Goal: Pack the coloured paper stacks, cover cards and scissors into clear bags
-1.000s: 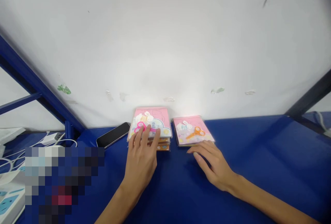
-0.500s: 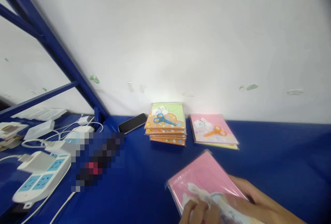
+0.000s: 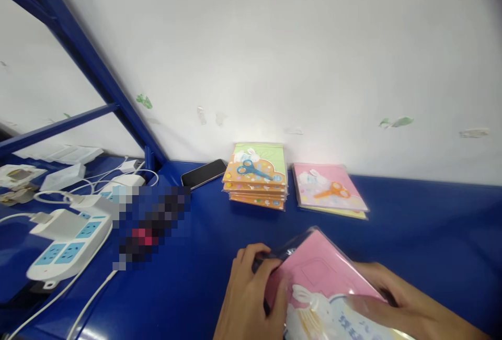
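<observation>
left hand [image 3: 253, 293] and right hand [image 3: 398, 295] clamp one pink packet [image 3: 316, 267] over the bench [image 3: 176, 287], forward of its back edge; the clear wrapper [image 3: 292, 246] appears still on, while a taller stack [image 3: 255, 172] and lower pile [image 3: 329, 187] lie unheld along that edge.

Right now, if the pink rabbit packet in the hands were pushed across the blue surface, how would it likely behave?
The pink rabbit packet would likely prove stiff, as its visible edge runs straight. Its glossy clear wrapper may make it slippery. Being flat, it would probably slide rather than roll or tip.
</observation>
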Action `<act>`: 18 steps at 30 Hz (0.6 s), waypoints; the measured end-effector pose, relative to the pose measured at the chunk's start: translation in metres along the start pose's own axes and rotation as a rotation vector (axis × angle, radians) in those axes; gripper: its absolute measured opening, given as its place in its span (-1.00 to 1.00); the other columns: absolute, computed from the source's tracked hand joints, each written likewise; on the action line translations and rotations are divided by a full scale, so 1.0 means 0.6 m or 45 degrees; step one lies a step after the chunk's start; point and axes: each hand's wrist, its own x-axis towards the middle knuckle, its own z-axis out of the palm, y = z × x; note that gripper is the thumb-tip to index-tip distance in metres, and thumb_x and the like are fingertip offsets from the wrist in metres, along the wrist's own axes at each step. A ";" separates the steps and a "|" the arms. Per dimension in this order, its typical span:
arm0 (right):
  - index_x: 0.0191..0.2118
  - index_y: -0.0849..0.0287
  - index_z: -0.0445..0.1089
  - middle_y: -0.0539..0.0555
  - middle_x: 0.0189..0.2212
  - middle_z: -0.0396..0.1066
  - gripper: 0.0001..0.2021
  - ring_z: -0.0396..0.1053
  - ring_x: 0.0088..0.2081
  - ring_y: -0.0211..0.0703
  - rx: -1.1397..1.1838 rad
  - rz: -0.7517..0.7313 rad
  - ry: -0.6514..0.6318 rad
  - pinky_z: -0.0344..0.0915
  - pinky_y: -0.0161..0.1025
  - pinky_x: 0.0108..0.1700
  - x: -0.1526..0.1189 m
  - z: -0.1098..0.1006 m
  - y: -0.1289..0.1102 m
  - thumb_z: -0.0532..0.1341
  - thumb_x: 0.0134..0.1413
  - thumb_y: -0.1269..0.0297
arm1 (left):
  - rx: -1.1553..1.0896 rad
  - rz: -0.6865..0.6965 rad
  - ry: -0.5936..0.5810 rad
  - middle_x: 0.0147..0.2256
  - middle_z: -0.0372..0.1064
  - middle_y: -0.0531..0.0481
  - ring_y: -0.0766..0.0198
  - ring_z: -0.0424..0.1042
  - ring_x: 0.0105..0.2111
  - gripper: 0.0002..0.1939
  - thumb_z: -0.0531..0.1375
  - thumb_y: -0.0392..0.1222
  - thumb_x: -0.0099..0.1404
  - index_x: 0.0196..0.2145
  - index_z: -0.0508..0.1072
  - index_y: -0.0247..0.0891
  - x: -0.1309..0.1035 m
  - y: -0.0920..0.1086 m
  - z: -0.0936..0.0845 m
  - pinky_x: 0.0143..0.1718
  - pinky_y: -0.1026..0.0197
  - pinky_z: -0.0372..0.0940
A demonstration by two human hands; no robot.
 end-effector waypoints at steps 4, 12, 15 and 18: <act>0.06 0.09 0.53 0.08 -0.33 0.63 -0.50 0.58 -0.27 0.07 -0.051 -0.086 0.149 0.49 -0.17 -0.25 0.019 -0.007 -0.034 0.39 0.08 -0.09 | -0.181 -0.242 -0.088 0.12 0.34 -0.23 -0.04 0.47 0.06 -0.78 0.12 -0.16 0.39 -0.24 0.58 -0.14 0.015 0.007 -0.007 0.05 -0.17 0.43; -0.01 0.06 0.58 0.14 0.01 0.57 -0.59 0.50 0.06 0.21 -0.055 -0.240 0.402 0.48 -0.03 0.02 0.023 -0.017 -0.046 0.36 0.12 -0.08 | -0.338 -0.313 -0.221 0.19 0.28 -0.22 -0.03 0.44 0.10 -0.68 0.10 -0.08 0.40 0.03 0.52 -0.10 0.030 0.011 -0.003 0.04 -0.12 0.42; -0.01 0.07 0.55 0.14 -0.04 0.59 -0.55 0.55 -0.04 0.15 -0.002 -0.224 0.435 0.50 -0.04 -0.04 0.025 -0.015 -0.039 0.38 0.08 -0.09 | -0.407 -0.350 -0.316 0.14 0.33 -0.18 -0.01 0.47 0.03 -0.71 0.12 -0.04 0.39 -0.07 0.58 -0.09 0.036 0.013 -0.007 -0.01 -0.08 0.42; 0.01 0.05 0.49 0.07 -0.16 0.61 -0.55 0.57 -0.21 0.01 0.003 -0.204 0.439 0.51 -0.12 -0.18 0.027 -0.014 -0.029 0.36 0.10 -0.11 | -0.476 -0.439 -0.343 0.07 0.39 -0.13 0.06 0.49 -0.14 -0.74 0.15 0.01 0.35 -0.23 0.61 -0.11 0.040 0.014 -0.015 -0.08 -0.03 0.42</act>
